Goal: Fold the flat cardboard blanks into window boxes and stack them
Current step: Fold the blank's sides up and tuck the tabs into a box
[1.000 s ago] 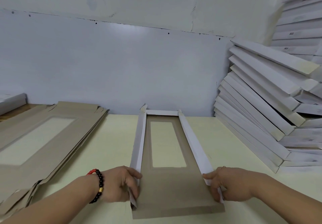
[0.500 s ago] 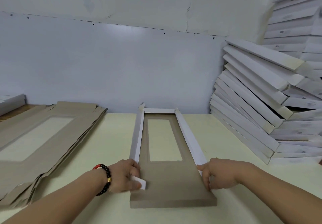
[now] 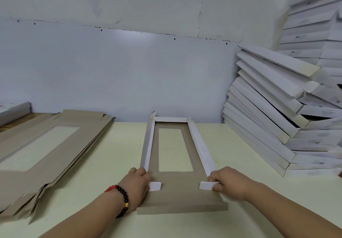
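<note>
A half-folded window box (image 3: 187, 191) lies lengthwise on the cream table (image 3: 114, 163), brown inside up, with its long white side walls and far end wall raised around the cut-out window. My left hand (image 3: 137, 184) grips the near end of the left wall, and a small white tab (image 3: 155, 186) is bent inward beside it. On the other side my right hand (image 3: 228, 184) grips the near end of the right wall and pinches its white tab (image 3: 207, 185) inward. The near end flap lies flat on the table.
A pile of flat brown blanks (image 3: 48, 150) with window cut-outs lies at the left. A tall leaning stack of finished white boxes (image 3: 288, 119) fills the right side against the wall. Another white box (image 3: 13, 110) sits at the far left edge.
Both hands have slid along the side walls and folded the small white end tabs inward, first the left, then the right. The side walls stand more upright.
</note>
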`<state>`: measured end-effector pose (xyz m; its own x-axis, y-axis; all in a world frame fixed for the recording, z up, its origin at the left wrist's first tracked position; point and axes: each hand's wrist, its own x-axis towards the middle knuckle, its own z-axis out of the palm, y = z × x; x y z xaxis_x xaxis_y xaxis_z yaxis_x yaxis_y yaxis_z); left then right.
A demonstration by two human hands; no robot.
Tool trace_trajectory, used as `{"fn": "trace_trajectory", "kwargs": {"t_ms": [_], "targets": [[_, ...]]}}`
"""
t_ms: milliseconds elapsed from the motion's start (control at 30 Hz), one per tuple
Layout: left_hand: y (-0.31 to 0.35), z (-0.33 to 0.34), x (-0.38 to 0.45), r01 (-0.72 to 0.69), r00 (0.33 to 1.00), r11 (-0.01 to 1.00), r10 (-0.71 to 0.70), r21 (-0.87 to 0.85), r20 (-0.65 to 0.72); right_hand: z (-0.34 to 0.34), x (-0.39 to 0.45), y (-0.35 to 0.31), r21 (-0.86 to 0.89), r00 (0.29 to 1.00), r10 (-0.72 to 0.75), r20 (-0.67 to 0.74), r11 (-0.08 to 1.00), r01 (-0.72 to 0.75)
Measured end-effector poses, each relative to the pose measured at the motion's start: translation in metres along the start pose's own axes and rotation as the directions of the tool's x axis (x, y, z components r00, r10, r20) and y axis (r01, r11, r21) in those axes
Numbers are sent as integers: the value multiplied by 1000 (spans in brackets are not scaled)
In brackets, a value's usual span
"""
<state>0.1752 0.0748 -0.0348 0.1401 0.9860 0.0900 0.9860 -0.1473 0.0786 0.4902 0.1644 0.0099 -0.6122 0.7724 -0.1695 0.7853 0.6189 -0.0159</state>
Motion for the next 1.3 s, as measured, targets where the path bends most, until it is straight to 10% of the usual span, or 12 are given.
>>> {"fn": "trace_trajectory", "kwargs": {"t_ms": [267,667,900,1133,1300], "targets": [[6,-6,0,-12,997,998,16,-57,75,24,-2,-12,-136,986,-33,-164,991,10],[-3,-3,-8,-70,991,967,40,-244,-125,40,-6,3,-31,980,-81,-180,997,77],[-2,1,-14,-75,987,926,17,-369,-159,43,-15,0,172,909,24,-415,984,52],[-3,-6,-18,-12,980,908,-72,-418,-184,37,-24,-2,-3,731,-234,-641,953,303],[-11,-3,-26,-160,956,897,37,-411,-292,31,-38,12,-46,795,-291,-533,948,316]]}}
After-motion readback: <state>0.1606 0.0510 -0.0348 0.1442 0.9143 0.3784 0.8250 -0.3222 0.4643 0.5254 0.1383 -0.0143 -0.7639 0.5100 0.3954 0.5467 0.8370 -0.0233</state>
